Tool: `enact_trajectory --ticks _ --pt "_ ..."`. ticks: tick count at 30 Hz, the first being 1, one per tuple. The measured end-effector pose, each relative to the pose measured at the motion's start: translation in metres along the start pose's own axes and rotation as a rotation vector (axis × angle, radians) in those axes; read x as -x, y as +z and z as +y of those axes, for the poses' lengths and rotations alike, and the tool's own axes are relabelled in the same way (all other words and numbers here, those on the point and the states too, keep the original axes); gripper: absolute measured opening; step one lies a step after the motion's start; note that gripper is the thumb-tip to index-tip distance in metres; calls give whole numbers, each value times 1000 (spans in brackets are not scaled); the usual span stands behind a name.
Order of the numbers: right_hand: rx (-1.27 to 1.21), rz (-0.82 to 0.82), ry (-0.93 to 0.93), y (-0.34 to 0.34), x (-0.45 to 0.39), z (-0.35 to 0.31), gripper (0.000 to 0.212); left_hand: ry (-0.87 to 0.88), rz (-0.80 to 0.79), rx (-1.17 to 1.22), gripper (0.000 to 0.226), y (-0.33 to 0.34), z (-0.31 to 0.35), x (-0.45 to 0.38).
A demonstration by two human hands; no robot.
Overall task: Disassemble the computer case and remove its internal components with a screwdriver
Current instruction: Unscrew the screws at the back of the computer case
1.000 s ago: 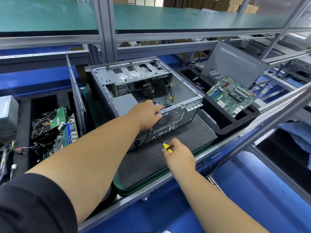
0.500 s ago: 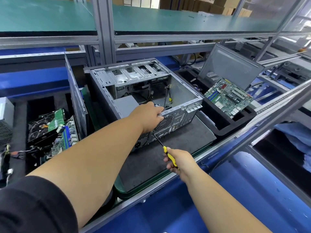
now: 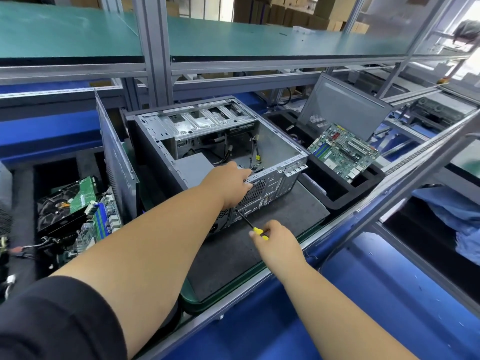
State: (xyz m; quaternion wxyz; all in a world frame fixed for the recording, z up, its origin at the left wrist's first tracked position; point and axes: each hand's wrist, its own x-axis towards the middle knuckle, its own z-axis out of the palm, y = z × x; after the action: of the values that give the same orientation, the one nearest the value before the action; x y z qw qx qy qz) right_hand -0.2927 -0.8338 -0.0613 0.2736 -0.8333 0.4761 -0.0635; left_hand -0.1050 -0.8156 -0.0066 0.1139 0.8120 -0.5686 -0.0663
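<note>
Over on the left sits a black foam tray (image 3: 26, 203) piled with green circuit boards and a black drive (image 3: 72, 203), parts that look already pulled, with a dark grey side panel (image 3: 114, 162) standing on edge beside it. Centre of the desk, on a dark grey mat (image 3: 272, 229), lies the open grey steel computer case (image 3: 207, 141), its bay cage empty and a few loose cables left inside. The left hand (image 3: 230, 187) is clamped over the rear top edge, its grip curled around the metal to brace the shell. Below it, the right hand (image 3: 274, 237) pinches the yellow-and-black screwdriver (image 3: 249, 224), tip up against the perforated rear panel. My read: a rear screw is being worked, likely the power supply's. Best keep the blade square to the screw head, press in firmly, and hold the case from sliding. Off right, a green motherboard (image 3: 342, 152) rests in another black foam tray (image 3: 337, 201).
</note>
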Motion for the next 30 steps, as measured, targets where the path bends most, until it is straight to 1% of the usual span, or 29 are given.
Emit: enact_trajectory --ticks 2,4,7,9,12,15,18,21,22,23,25,27,30 --pt "-113 -105 80 -1 -3 2 40 0 -5 -2 40 0 -1 0" --pt "-227 -169 131 1 -6 5 39 0 -10 -7 39 0 -1 0" --pt "-432 -179 217 7 -7 8 33 0 -14 -4 37 -1 -1 1" --pt "-503 -155 251 10 -7 10 32 7 -6 -10 34 -1 0 2" --pt "-537 -94 251 12 -5 11 28 8 -1 -15 33 -1 -1 3" --pt "-478 -14 230 13 -3 10 13 7 5 -13 32 -1 -1 3" --pt "-347 26 222 12 0 3 16 13 7 -9 32 -2 0 2" --pt "-276 -2 241 10 1 -5 17 16 13 -4 31 -3 -1 3" --pt "-259 -24 245 9 1 -6 21 17 13 -2 31 -3 -1 3" --pt "-279 -59 253 8 1 -6 27 17 11 1 31 -3 -1 4" --pt "-429 -152 288 8 -1 -5 32 15 10 9 30 -3 -1 4" --pt "-550 -214 307 8 -1 -1 31 13 11 17 30 -3 -1 4" --pt "-645 -223 277 6 -3 8 26 3 9 24 34 -2 0 2"
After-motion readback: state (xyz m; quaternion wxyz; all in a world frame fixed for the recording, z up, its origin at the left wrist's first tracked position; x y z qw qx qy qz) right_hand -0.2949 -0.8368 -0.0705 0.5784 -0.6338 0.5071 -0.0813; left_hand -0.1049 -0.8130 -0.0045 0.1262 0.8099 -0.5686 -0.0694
